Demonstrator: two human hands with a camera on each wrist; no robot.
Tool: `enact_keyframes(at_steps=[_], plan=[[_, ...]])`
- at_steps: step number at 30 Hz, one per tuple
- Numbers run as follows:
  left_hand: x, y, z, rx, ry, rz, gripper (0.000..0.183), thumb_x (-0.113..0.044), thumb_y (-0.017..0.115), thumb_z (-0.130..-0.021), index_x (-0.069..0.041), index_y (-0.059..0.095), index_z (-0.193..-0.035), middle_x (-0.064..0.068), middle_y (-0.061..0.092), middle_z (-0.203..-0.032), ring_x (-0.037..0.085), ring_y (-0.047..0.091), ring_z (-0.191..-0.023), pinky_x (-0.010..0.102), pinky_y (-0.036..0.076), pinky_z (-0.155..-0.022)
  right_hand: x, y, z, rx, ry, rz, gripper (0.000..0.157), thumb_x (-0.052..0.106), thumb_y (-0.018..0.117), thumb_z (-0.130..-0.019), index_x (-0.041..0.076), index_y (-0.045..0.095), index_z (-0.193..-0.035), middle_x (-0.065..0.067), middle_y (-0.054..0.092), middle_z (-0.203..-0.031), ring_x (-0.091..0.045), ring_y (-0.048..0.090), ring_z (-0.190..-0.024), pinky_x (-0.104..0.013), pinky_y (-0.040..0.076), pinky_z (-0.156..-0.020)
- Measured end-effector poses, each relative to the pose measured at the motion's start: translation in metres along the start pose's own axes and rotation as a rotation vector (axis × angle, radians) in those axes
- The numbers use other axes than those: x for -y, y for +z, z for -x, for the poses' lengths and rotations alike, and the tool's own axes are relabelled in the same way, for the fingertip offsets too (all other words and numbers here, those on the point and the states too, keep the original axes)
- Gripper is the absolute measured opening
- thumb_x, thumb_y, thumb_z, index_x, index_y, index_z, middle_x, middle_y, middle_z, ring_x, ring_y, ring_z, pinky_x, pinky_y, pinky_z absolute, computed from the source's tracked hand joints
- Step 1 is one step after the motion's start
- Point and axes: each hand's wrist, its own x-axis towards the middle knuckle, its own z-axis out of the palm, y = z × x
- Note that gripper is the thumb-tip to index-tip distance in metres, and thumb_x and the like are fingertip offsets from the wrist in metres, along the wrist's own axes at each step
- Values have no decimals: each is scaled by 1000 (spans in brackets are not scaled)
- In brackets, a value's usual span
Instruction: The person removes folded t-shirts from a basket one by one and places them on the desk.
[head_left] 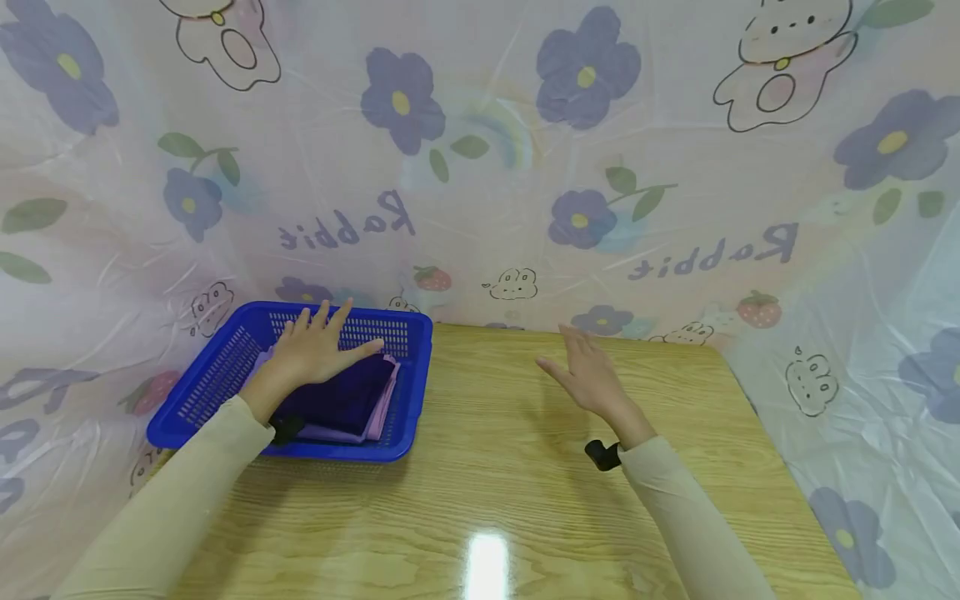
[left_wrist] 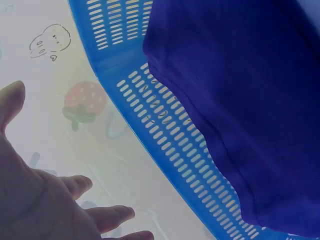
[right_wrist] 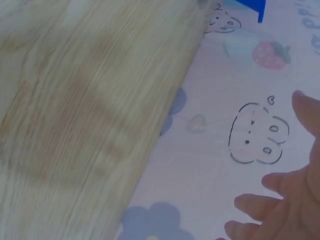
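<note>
A blue plastic basket [head_left: 417, 392] with slotted walls stands on the left of the table. Folded cloths lie in it: a dark navy one [head_left: 337, 400] on top and pinkish-purple ones [head_left: 384, 408] beneath. Above the basket is my left hand [head_left: 311, 350], fingers spread, holding nothing. The left wrist view shows the dark cloth [left_wrist: 240, 100] close up, apart from the fingers. Over the bare wood to the right hovers my right hand [head_left: 595, 375], its fingers straight and thumb held apart, with nothing in it.
The wooden table [head_left: 487, 433] reaches back to a hanging curtain [head_left: 480, 167] printed with flowers, rabbits and strawberries, which also runs along both sides. A black wrist camera [head_left: 602, 455] sits under the right wrist. Light glares off the table's front.
</note>
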Motion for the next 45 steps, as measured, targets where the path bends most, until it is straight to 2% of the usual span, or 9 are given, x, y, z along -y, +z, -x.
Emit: enact_keyframes(at_steps=[7, 14, 19, 23, 33, 40, 45], plan=[[8, -6, -2, -3, 0, -13, 105, -81, 32, -91, -6, 4, -160, 36, 4, -158, 64, 3, -138, 77, 5, -107, 15, -4, -11, 4, -19, -74, 82, 51, 46, -104, 0, 12, -158, -24, 16, -162, -46, 8, -148, -61, 11, -117], [18, -12, -1, 26, -13, -10, 108, -82, 29, -90, -5, -1, -160, 38, 2, -157, 67, 5, -136, 77, 6, -106, 29, -6, -18, 43, -19, -150, 84, 56, 43, -103, 2, 12, -159, -20, 15, -163, -41, 12, -149, -59, 15, -118], [27, -17, 2, 45, -33, -3, 110, -82, 30, -90, -2, -1, -159, 41, 5, -155, 68, 9, -134, 79, 13, -104, 42, -6, -23, 28, -51, -251, 78, 49, 47, -104, 2, 17, -158, -20, 22, -161, -38, 25, -146, -56, 25, -116], [35, -20, 4, 74, -54, 11, 111, -83, 28, -90, -2, -6, -158, 42, 6, -154, 69, 10, -133, 83, 16, -98, 54, -6, -29, 26, -70, -321, 73, 49, 47, -104, 4, 23, -157, -17, 30, -158, -34, 31, -144, -54, 32, -113], [46, -24, 9, 92, -49, 71, 110, -79, 32, -92, -2, -11, -157, 45, 8, -152, 73, 12, -129, 83, 18, -97, 80, -1, -38, 38, -132, -415, 63, 37, 51, -105, -1, 31, -152, -22, 42, -150, -35, 41, -138, -48, 40, -109], [56, -26, 13, 123, -55, 115, 114, -77, 36, -93, 11, -4, -153, 47, 6, -151, 68, 9, -133, 79, 15, -103, 97, 0, -45, 71, -146, -447, 60, 35, 55, -104, 3, 35, -151, -18, 50, -144, -32, 50, -130, -46, 44, -105], [62, -26, 13, 141, -44, 138, 112, -72, 40, -95, 19, 4, -150, 47, 12, -149, 65, 16, -134, 75, 19, -106, 110, 0, -51, 93, -138, -469, 58, 32, 59, -102, 2, 40, -148, -18, 55, -138, -31, 56, -122, -46, 49, -99]])
